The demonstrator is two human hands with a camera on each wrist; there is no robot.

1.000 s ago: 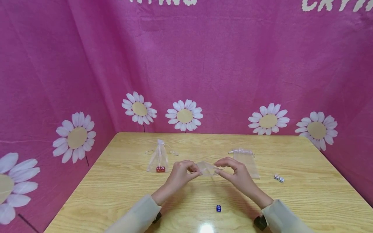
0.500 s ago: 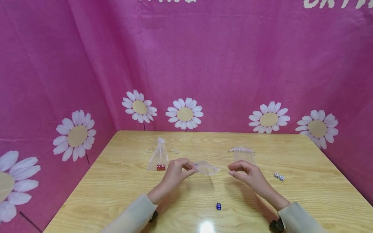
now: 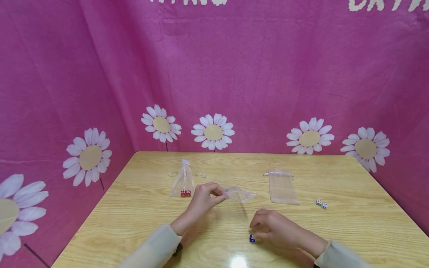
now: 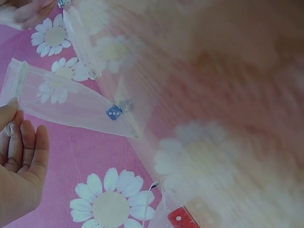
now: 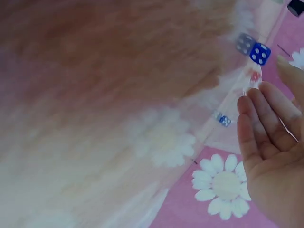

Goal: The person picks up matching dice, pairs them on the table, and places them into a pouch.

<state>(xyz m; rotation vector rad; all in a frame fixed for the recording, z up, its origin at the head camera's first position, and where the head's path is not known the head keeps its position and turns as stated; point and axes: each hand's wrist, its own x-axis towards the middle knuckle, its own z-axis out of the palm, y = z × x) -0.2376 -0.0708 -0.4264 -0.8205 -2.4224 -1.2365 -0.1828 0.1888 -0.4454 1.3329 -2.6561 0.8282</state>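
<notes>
My left hand (image 3: 207,197) pinches the edge of a sheer drawstring pouch (image 3: 238,194) between thumb and fingers, holding it above the table. Inside that pouch sits a blue die (image 4: 113,112), clear in the left wrist view. My right hand (image 3: 278,229) is low over the table, close to another blue die (image 3: 252,238). Its thumb and fingers are apart, with the die near the thumb tip. In the right wrist view the same blue die (image 5: 260,53) lies beyond the loosely bent fingers (image 5: 275,109).
A tied sheer pouch (image 3: 182,180) with red dice (image 3: 186,193) lies at the left. A flat sheer pouch (image 3: 284,189) lies to the right, with two white dice (image 3: 321,204) beyond it. A pink flowered cloth (image 3: 254,74) hangs behind the wooden table (image 3: 352,230).
My right hand has let go of the pouch, moved right, then come down toward the blue die on the table. My left hand still holds the pouch, nearly in place.
</notes>
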